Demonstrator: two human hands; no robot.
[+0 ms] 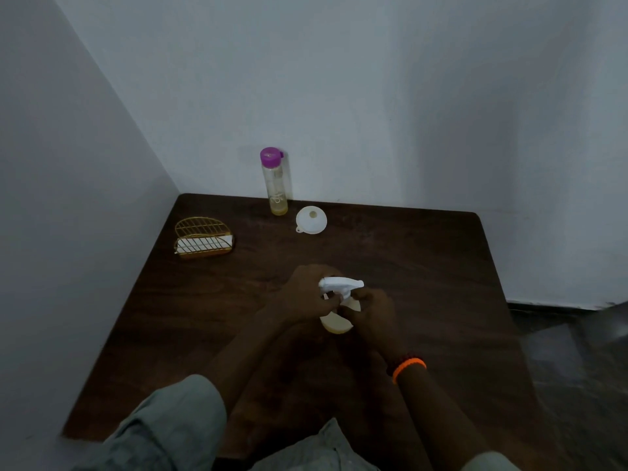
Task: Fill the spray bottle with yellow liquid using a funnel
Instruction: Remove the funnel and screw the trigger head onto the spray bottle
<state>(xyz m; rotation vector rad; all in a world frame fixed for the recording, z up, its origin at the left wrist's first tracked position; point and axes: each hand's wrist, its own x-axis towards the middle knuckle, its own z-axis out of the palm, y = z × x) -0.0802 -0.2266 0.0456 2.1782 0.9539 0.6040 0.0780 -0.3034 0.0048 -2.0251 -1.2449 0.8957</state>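
The spray bottle (334,322) stands mid-table, its body pale yellow, with a white trigger head (341,284) on top. My left hand (306,294) wraps the bottle's upper part from the left. My right hand (372,312) grips the neck just under the trigger head from the right. A white funnel (311,219) lies on the table farther back, mouth up. Behind it a tall clear bottle (276,185) with a purple cap stands by the wall, a little yellow liquid at its bottom.
A gold wire holder (203,237) with white paper sits at the table's left rear. The dark wooden table (424,266) fits into a corner, with walls at the left and back. Its right edge drops to dark floor.
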